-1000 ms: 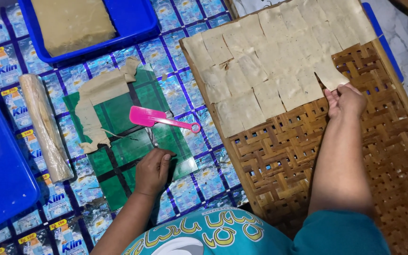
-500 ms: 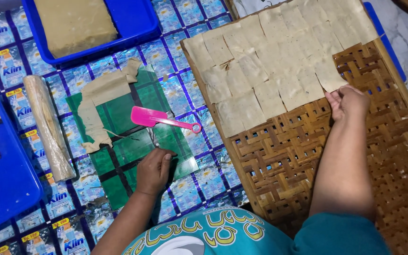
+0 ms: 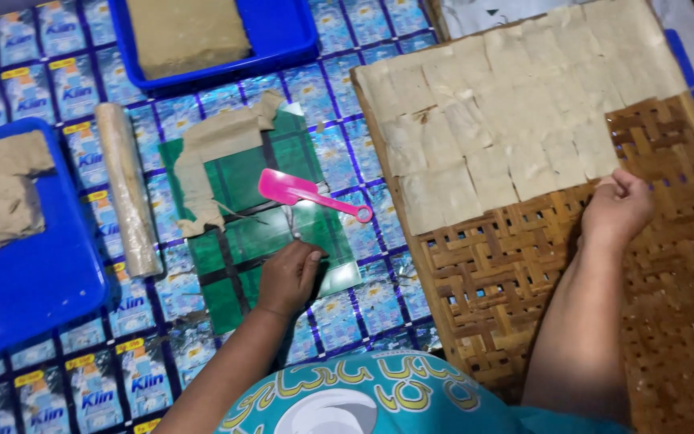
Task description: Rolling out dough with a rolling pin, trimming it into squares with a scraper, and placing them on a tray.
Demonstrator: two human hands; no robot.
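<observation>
My right hand (image 3: pixel 617 210) lies on the woven bamboo tray (image 3: pixel 516 313), fingers curled and pinching the lower edge of a thin beige dough square (image 3: pixel 598 154). That square ends the rows of dough squares (image 3: pixel 491 104) covering the tray's far half. My left hand (image 3: pixel 287 279) rests on the green cutting board (image 3: pixel 259 233), closed around a thin blade (image 3: pixel 290 223) that points away from me. A pink plastic scraper (image 3: pixel 308 194) lies on the board just beyond that hand. A ragged strip of leftover dough (image 3: pixel 206 157) lies across the board's far left.
A wrapped rolling pin (image 3: pixel 127 191) lies left of the board. One blue tray (image 3: pixel 283 36) at the top holds a dough slab; another blue tray (image 3: pixel 34 297) at the left holds dough pieces. A printed foil sheet (image 3: pixel 146 362) covers the floor.
My right hand has stayed at the edge of the last dough square with small finger movements. The left hand has kept still on the green board.
</observation>
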